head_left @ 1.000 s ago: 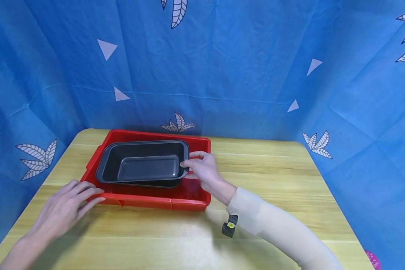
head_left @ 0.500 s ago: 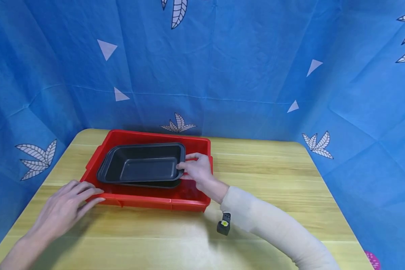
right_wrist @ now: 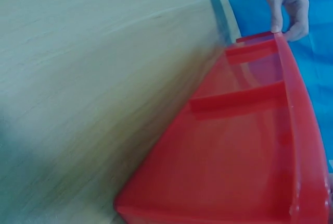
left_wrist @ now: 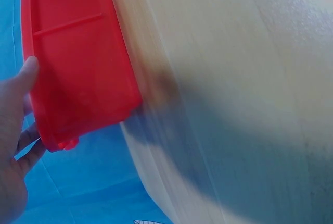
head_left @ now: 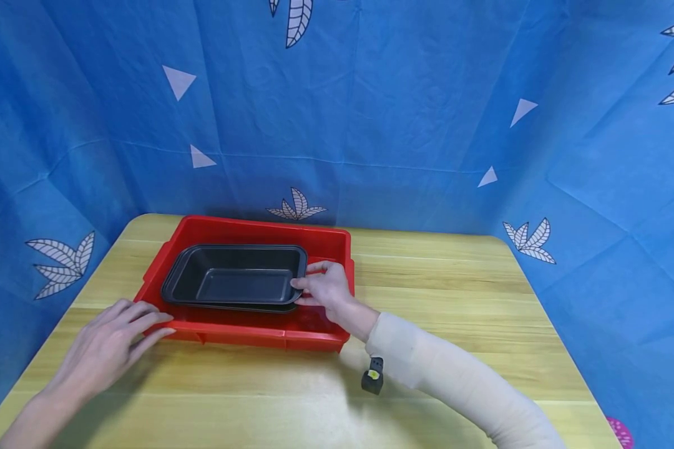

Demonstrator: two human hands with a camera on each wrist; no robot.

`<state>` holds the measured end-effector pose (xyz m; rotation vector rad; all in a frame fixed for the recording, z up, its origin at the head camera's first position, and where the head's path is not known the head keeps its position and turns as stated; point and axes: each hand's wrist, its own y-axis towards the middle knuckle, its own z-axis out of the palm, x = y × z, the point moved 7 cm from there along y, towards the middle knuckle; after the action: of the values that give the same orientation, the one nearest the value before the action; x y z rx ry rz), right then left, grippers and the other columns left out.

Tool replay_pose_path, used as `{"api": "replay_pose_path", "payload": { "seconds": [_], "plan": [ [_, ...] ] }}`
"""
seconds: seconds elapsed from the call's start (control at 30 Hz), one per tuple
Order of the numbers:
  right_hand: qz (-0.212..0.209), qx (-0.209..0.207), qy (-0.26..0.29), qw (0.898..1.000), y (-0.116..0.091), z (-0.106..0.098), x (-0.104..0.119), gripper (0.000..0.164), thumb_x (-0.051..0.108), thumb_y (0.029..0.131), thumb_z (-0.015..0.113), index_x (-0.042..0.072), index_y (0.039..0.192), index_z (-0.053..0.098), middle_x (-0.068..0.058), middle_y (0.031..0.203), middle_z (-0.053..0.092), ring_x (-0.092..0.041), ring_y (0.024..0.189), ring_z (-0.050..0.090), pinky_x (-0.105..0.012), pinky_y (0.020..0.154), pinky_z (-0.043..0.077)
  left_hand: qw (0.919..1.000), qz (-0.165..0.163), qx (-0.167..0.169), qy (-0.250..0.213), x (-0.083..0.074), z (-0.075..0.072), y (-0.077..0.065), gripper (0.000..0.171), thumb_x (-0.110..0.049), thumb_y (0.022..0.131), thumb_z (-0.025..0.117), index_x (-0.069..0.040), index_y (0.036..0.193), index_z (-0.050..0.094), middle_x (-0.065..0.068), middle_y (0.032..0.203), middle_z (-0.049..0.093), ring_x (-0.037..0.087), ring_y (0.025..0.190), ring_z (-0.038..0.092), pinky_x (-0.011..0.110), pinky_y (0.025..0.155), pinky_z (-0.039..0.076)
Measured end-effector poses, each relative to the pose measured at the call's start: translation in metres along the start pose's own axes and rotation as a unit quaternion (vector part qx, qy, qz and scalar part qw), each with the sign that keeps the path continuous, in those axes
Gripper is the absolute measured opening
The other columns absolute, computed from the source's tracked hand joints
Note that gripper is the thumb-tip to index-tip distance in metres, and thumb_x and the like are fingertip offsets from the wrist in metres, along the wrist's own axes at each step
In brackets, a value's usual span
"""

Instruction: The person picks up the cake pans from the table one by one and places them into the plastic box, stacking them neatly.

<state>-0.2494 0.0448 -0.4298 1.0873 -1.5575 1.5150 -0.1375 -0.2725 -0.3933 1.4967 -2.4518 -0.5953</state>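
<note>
A black loaf pan (head_left: 247, 285) sits low inside a red plastic bin (head_left: 309, 340), with the rim of a second dark loaf pan (head_left: 258, 307) showing just beneath it. My right hand (head_left: 328, 288) pinches the upper pan's right end, thumb over the rim and fingers outside it. At the bin's near left corner my left hand (head_left: 109, 340) holds the rim; the left wrist view has its thumb (left_wrist: 30, 70) on the near edge and other fingers round the corner. In the right wrist view the bin's near wall hides most of the right hand.
The bin stands on a light wooden table (head_left: 455, 299), toward its back left. A blue patterned curtain (head_left: 415, 112) hangs behind the table and along both sides. A small black wrist camera (head_left: 373, 376) hangs below the right sleeve (head_left: 455, 374).
My right hand has lowered the upper loaf pan and shifted it slightly left, down toward the lower pan. My left hand stays at the bin's corner.
</note>
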Motion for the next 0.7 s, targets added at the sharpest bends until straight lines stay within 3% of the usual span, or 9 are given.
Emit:
{"api": "replay_pose_path", "payload": {
  "seconds": [0.43,0.47,0.53,0.6,0.7],
  "plan": [
    [-0.020,0.041,-0.013,0.999,-0.013,-0.011,0.008,0.047,0.012,0.096,0.076,0.003,0.139,0.061,-0.019,0.124,0.073,-0.032,0.105,0.078,-0.044,0.092,0.064,1.0000,-0.005,-0.005,0.001,0.000,0.001,0.002,0.087,-0.076,0.099,0.017,-0.017,0.105,0.082,0.007,0.101,0.076,0.024,0.090,0.061,0.050,0.072,0.060],
    [-0.026,0.041,-0.016,0.999,-0.014,-0.013,0.009,0.046,0.013,0.096,0.077,0.003,0.138,0.062,-0.018,0.124,0.073,-0.032,0.106,0.078,-0.044,0.092,0.064,1.0000,-0.008,-0.005,-0.001,0.000,0.001,0.002,0.084,-0.076,0.098,0.022,-0.018,0.105,0.082,0.007,0.101,0.076,0.024,0.091,0.061,0.050,0.073,0.060],
    [-0.036,0.043,-0.022,0.998,-0.017,-0.018,0.013,0.047,0.017,0.096,0.078,0.004,0.138,0.063,-0.017,0.126,0.073,-0.033,0.110,0.076,-0.044,0.092,0.065,0.9999,-0.012,-0.006,-0.003,0.000,0.002,0.003,0.060,-0.071,0.098,0.053,-0.018,0.105,0.081,0.006,0.101,0.075,0.023,0.091,0.062,0.051,0.073,0.060],
    [-0.049,0.043,-0.035,0.997,-0.021,-0.024,0.017,0.046,0.021,0.096,0.078,0.005,0.138,0.064,-0.016,0.128,0.072,-0.033,0.113,0.074,-0.043,0.092,0.065,0.9997,-0.021,-0.004,-0.007,-0.001,0.002,0.004,0.042,-0.056,0.088,0.080,-0.018,0.106,0.081,0.006,0.102,0.074,0.024,0.092,0.063,0.052,0.075,0.061],
    [-0.077,0.039,-0.062,0.994,-0.028,-0.037,0.024,0.049,0.026,0.096,0.078,0.009,0.139,0.063,-0.013,0.132,0.069,-0.032,0.117,0.072,-0.042,0.093,0.065,0.9993,-0.033,-0.004,-0.015,-0.004,0.002,0.008,0.046,-0.031,0.069,0.097,-0.017,0.108,0.080,0.007,0.106,0.073,0.026,0.095,0.065,0.056,0.080,0.061]
  ]
}}
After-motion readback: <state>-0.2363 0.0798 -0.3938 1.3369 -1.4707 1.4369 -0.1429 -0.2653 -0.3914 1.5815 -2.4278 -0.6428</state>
